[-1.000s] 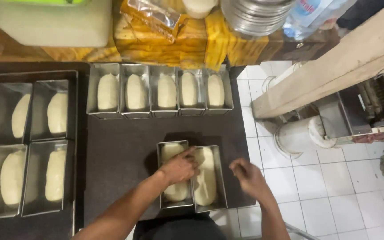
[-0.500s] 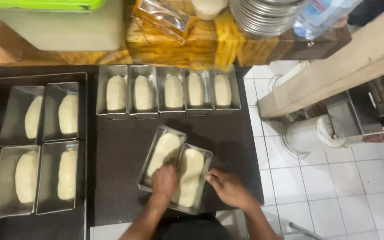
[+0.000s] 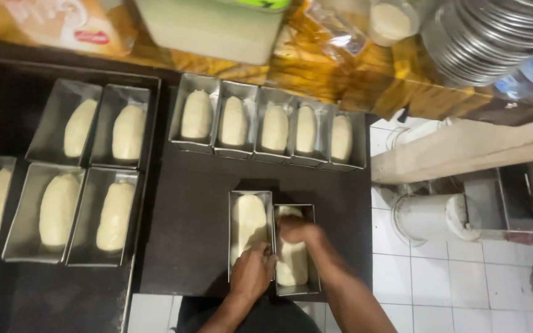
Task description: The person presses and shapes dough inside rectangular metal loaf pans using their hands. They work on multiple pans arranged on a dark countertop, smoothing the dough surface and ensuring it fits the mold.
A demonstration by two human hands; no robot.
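Two metal loaf tins sit side by side on the dark tray (image 3: 192, 209) in front of me, each with a pale dough log inside. My left hand (image 3: 252, 271) rests on the near end of the left tin (image 3: 249, 203). Over the right tin (image 3: 306, 280) my right hand (image 3: 298, 232) presses down on the dough (image 3: 292, 262) with curled fingers.
A row of several filled tins (image 3: 266, 126) lines the tray's far edge. More filled tins (image 3: 87, 172) stand on another dark tray to the left. Stacked metal plates (image 3: 488, 37) and a plastic tub (image 3: 211, 24) are on the wooden shelf behind. White tiled floor lies right.
The two near tins went from slanted to straight and square with the tray. My right hand moved from the right tin's near side onto its dough; my left hand stayed at the near end.
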